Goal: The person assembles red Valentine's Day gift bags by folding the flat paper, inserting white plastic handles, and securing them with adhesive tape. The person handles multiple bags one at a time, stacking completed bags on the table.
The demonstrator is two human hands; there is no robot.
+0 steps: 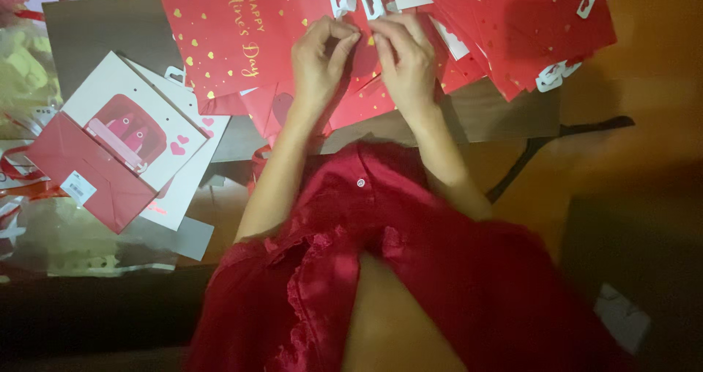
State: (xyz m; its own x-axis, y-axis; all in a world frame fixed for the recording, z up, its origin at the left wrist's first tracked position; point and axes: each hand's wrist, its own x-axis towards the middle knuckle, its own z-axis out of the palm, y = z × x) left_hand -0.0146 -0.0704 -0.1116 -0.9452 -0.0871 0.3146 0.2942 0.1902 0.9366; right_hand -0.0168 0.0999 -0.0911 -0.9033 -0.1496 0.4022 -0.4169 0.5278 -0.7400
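My left hand (320, 57) and my right hand (403, 53) meet over a spread of flat red gift bags (234, 39) dotted with gold hearts. Both pinch the top edge of one folded red bag (362, 86) near its white hang tab (371, 2). The fingertips of the two hands almost touch. My red garment (410, 269) fills the lower middle of the view.
A white gift bag with a red picture and hearts (128, 134) lies folded at the left on more flat bags. More red bags (527, 28) fan out at the upper right. Clear crinkled wrapping (25, 72) sits at the far left. A brown board (483, 112) lies under the bags.
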